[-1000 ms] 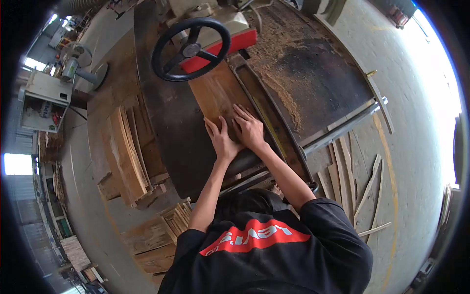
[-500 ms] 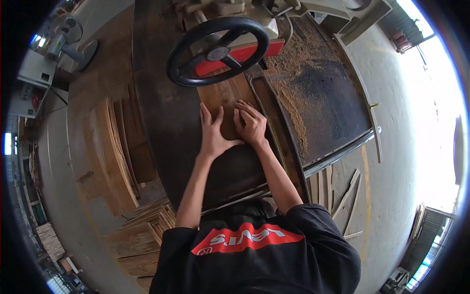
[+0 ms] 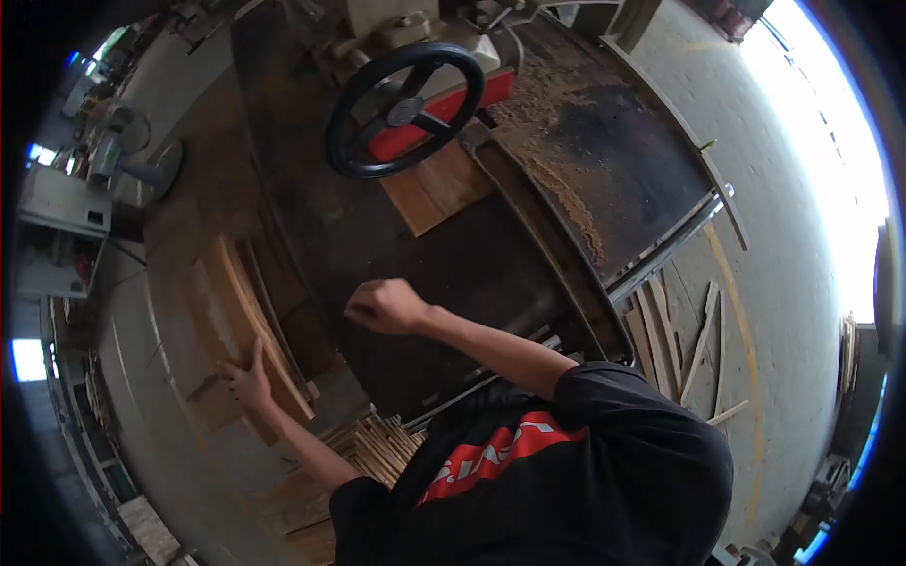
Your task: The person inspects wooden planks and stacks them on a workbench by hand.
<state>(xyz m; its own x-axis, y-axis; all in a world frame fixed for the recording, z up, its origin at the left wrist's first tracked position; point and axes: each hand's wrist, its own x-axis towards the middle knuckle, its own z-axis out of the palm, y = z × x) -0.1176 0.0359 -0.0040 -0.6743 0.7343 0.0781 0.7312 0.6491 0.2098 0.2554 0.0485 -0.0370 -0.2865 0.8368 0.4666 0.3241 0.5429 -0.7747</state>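
My left hand (image 3: 248,385) rests on the curved wooden boards (image 3: 247,316) stacked at the left, its thumb and fingers spread over the top board. Above the dark metal machine table (image 3: 453,274) hangs my right hand (image 3: 389,307), its fingers curled closed with nothing visible in them. A flat wooden board (image 3: 437,191) lies on that table, partly under the machine's black handwheel (image 3: 406,111) and red guard (image 3: 401,141). Neither hand touches this board.
Sawdust (image 3: 566,203) covers part of the table right of the slotted rail (image 3: 547,226). Thin wood strips (image 3: 698,344) lie on the floor at the right, more strips (image 3: 373,443) near my body. A fan (image 3: 137,170) stands at the upper left.
Both hands have left the board on the machine table. My left hand has moved left to the stacked boards; my right hand has drawn back toward me and curled. The view has shifted.
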